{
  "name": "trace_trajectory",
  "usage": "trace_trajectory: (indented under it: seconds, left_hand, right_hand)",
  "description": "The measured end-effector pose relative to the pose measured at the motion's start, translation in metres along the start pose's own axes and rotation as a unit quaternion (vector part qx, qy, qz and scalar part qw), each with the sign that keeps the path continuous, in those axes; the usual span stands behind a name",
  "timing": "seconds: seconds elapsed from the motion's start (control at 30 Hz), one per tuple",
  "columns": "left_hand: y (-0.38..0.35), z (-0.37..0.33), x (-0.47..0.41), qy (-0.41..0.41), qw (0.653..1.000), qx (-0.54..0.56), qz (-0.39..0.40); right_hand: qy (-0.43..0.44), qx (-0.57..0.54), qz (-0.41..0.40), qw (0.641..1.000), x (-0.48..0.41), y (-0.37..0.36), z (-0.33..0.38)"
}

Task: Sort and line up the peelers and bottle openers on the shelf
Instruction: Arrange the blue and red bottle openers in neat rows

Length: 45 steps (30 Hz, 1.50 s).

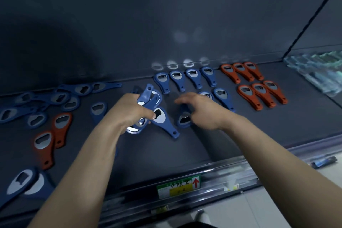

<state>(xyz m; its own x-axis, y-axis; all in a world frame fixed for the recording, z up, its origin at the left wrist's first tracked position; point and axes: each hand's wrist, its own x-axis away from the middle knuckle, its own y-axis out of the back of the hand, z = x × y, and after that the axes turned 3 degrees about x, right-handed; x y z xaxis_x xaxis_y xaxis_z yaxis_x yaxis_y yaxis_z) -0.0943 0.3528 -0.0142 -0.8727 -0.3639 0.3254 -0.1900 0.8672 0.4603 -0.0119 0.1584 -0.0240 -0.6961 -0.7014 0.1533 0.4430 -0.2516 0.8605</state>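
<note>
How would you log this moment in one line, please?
left hand: grips blue opener bunch | right hand: open over single opener

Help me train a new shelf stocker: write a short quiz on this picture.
1. True or false: the left hand holds nothing.
2. How many orange openers lie lined up at the right? A three, B six, C nine.
3. Fill in: the two loose openers at the front left that are not blue are ____.
Key: 1 false, it grips a bunch of blue openers. 2 B, two rows of three. 3 orange.
</note>
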Motion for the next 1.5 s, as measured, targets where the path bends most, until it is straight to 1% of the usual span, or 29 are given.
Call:
trace_trajectory:
  seconds: [0.07, 0.17, 0.37, 0.43, 0.5, 0.7, 0.9, 1.03, 1.1, 1.17, 1.2, 1.27, 1.4, 1.5]
  left_hand:
    - [0.000, 0.001, 0.000, 0.005, 1.000, 0.004, -0.004]
    - [0.008, 0.008, 0.002, 0.018, 1.000, 0.008, -0.007]
    - [0.037, 0.022, 0.012, 0.034, 0.999, -0.030, -0.016]
    - [0.036, 0.023, 0.014, 0.032, 0.999, -0.025, -0.008]
    - [0.029, 0.021, 0.014, 0.022, 1.000, -0.018, 0.003]
    - [-0.002, 0.011, -0.002, 0.003, 1.000, -0.003, 0.016]
    - [-0.032, -0.005, -0.021, -0.028, 0.999, 0.030, 0.002]
    - [-0.044, -0.013, -0.031, -0.029, 0.998, 0.057, -0.018]
    - [-0.049, -0.016, -0.035, -0.026, 0.997, 0.069, -0.025]
    - [-0.053, -0.017, -0.037, -0.019, 0.996, 0.082, -0.026]
    - [-0.055, -0.018, -0.037, -0.015, 0.996, 0.087, -0.025]
    - [-0.058, -0.017, -0.037, -0.011, 0.994, 0.100, -0.031]
    - [-0.062, -0.016, -0.035, 0.004, 0.988, 0.145, -0.049]
    - [-0.062, -0.015, -0.034, 0.004, 0.985, 0.167, -0.039]
  right_hand:
    - [0.009, 0.038, 0.018, 0.999, -0.002, 0.000, 0.000]
    - [0.016, 0.072, 0.024, 0.997, -0.006, -0.003, 0.007]
    - [0.022, 0.148, 0.025, 0.988, -0.017, -0.010, 0.028]
    - [0.011, 0.167, 0.016, 0.986, -0.016, -0.010, 0.032]
    - [-0.024, 0.176, 0.001, 0.984, -0.013, -0.010, 0.030]
    - [-0.139, 0.111, -0.082, 0.981, 0.002, -0.017, 0.022]
    - [-0.205, 0.028, -0.094, 0.974, 0.015, -0.017, 0.018]
    - [-0.205, -0.001, -0.132, 0.970, 0.018, -0.016, 0.013]
    - [-0.186, -0.055, -0.159, 0.968, 0.020, -0.015, 0.012]
    - [-0.171, -0.104, -0.159, 0.967, 0.021, -0.014, 0.015]
    - [-0.174, -0.102, -0.152, 0.968, 0.021, -0.014, 0.018]
    - [-0.183, -0.057, -0.140, 0.971, 0.020, -0.017, 0.022]
    - [-0.194, 0.003, -0.152, 0.969, 0.017, -0.024, 0.029]
    - [-0.215, -0.001, -0.153, 0.964, 0.015, -0.026, 0.031]
